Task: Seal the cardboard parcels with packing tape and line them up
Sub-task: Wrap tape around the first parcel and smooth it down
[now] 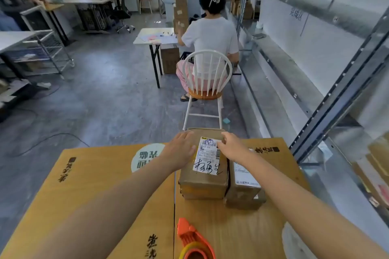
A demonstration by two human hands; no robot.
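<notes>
Left hand [181, 149] flat on labelled box [202, 185], 12 o'clock on table [105, 185]; right hand [230, 147] on its label [207, 156], pinch or press unclear. Likely lining up: next, square it with second box [245, 187] touching at 3 o'clock. Tape dispenser [194, 242] sits at 6.

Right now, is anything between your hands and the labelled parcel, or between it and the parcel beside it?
Nothing visible. Left hand and right hand rest on the labelled parcel, which sits beside the second parcel with only a thin gap. The tape dispenser lies nearer you, clear of both.
</notes>
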